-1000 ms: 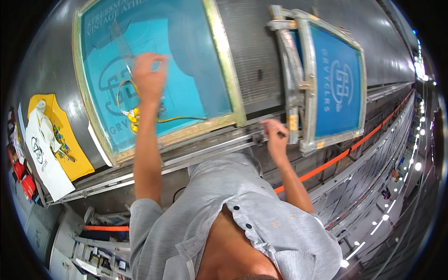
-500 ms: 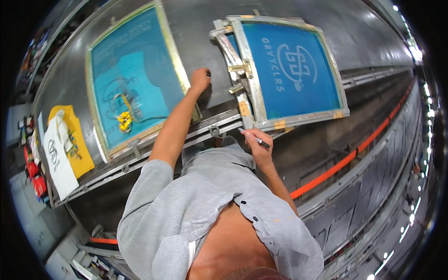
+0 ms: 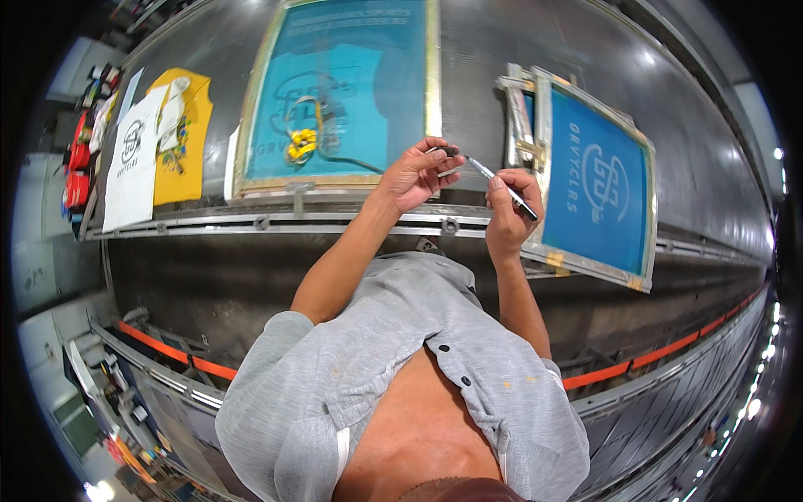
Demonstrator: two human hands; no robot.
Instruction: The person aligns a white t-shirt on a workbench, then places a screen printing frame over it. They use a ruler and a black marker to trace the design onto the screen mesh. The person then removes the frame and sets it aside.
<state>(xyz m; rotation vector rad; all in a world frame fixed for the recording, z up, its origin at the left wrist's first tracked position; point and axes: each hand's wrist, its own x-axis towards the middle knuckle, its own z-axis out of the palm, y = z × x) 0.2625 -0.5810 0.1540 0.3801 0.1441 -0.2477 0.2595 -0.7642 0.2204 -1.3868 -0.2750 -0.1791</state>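
My right hand point(image 3: 508, 207) grips a slim silver-and-black marker pen point(image 3: 480, 168), its tip pointing up and left. Between the fingertips of my left hand point(image 3: 410, 177) is a small black cap point(image 3: 450, 151), close by the pen's tip; whether they touch is hard to tell. Both hands are raised over the table's near edge. Behind my left hand lies a screen printing frame point(image 3: 432, 84) with blue-green mesh, over a turquoise fabric piece point(image 3: 355, 109). Beside my right hand sits a stack of screen frames point(image 3: 539, 109), the top one with deep blue mesh and a pale design.
A yellow device with a dark cable point(image 3: 302, 146) rests on the left screen. Farther left are a white printed fabric piece point(image 3: 131, 180) and a yellow one point(image 3: 194, 117). A metal rail point(image 3: 351, 224) edges the long dark table point(image 3: 477, 50). Behind me runs an orange bar point(image 3: 598, 376).
My left hand has come back from the tabletop toward my right hand, which has risen with the marker pen. The view has turned, shifting the table and screens to the right.
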